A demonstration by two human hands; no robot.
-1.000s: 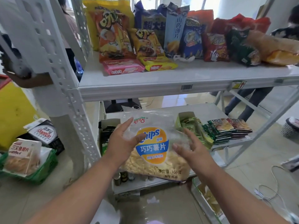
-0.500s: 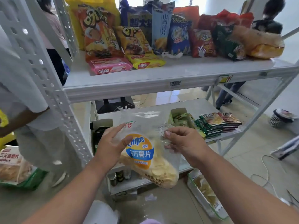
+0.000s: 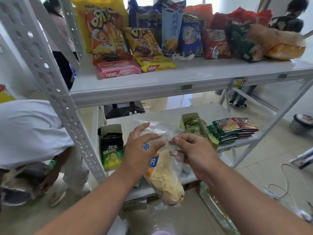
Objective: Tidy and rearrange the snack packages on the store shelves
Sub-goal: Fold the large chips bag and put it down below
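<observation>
Both hands hold the clear chip bag [image 3: 163, 173] between them, the left hand [image 3: 141, 148] cupped round its side, the right hand [image 3: 193, 150] pinching its crinkled top, so slippery film could slide free and crush chips.

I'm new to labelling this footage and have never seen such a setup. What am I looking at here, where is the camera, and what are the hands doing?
There is no machine: a person wears a wide-angle camera on the head, looking down at their own bare hands. The left hand and right hand hold a clear bag of chips in front of a white metal rack. The right hand pinches the bag's top edge. The upper shelf carries a row of snack bags and two flat nabati packs. The lower shelf holds opened cartons and a stack of small packets.
</observation>
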